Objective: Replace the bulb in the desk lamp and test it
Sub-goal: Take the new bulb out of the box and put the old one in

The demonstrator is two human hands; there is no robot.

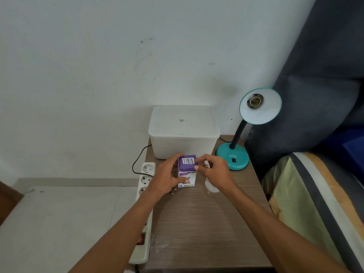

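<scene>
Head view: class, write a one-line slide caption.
Both hands grip a purple bulb box; the teal desk lamp socket is empty.

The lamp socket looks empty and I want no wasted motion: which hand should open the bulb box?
Left. The left hand already grips the bulb box, while the right hand is holding a bulb, leaving only its fingertips on the flap.

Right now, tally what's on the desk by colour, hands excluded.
Teal: 1, the desk lamp, its socket empty
White: 2, the lidded storage box and the bulb held by the right hand
Purple and white: 1, the bulb carton, held by the left hand
Total: 4
</scene>
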